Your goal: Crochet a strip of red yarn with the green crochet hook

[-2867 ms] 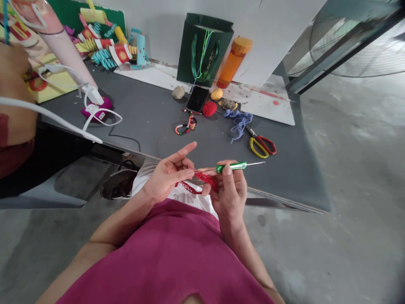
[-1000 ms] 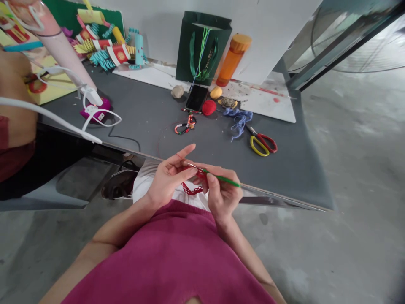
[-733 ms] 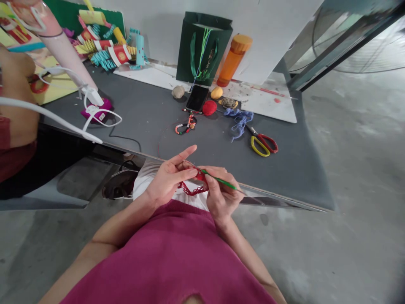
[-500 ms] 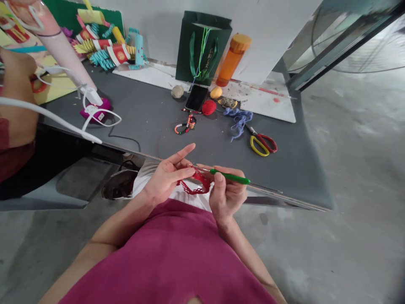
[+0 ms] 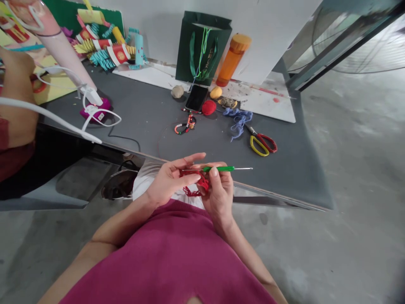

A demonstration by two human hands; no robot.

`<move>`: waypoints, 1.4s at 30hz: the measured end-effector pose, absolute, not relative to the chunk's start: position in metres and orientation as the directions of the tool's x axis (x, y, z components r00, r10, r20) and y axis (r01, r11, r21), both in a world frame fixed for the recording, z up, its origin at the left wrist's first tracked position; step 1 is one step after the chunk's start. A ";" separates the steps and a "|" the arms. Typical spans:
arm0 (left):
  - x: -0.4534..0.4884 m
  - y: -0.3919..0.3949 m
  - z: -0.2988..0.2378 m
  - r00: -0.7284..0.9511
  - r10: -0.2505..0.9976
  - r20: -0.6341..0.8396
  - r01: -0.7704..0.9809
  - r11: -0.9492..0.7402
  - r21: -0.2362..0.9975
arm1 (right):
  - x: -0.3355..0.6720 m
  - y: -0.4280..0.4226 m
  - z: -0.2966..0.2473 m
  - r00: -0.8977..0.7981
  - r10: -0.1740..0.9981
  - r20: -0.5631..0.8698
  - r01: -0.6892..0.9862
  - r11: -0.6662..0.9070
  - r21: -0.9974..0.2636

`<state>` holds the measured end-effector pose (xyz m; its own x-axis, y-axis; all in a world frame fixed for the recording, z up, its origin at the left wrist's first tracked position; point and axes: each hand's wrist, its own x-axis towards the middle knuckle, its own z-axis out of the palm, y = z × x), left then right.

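My left hand (image 5: 169,179): thumb and fingers pinching the red crochet lace (image 5: 204,182), forefinger stretched out.
My right hand (image 5: 220,190): pinching the green-handled crochet hook (image 5: 221,169).
Red crochet lace: between my hands, above my lap.
Counter (image 5: 291,169): red ball (image 5: 209,107) beside a phone (image 5: 196,99); scissors (image 5: 256,134) by blue yarn (image 5: 238,120).
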<state>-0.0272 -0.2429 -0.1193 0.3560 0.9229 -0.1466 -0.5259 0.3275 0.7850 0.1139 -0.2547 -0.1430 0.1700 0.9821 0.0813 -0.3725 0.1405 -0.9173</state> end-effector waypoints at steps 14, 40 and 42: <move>-0.035 -0.239 -0.117 0.219 0.964 -0.152 -0.469 0.240 0.850 | 0.122 -0.248 -0.144 0.210 0.962 0.176 -0.184 0.216 -0.959; -0.028 -0.238 -0.126 0.244 0.967 -0.075 -0.488 0.189 0.852 | 0.131 -0.246 -0.146 0.092 0.925 0.370 -0.146 0.380 -0.913; -0.028 -0.238 -0.126 0.239 0.968 -0.080 -0.480 0.189 0.857 | 0.131 -0.245 -0.145 0.106 0.922 0.372 -0.134 0.384 -0.914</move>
<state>-0.0280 -0.2379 -0.1255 0.2387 0.9678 -0.0799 -0.4797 0.1890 0.8568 0.1314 -0.2451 -0.1450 0.1057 0.9221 0.3721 -0.1338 0.3840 -0.9136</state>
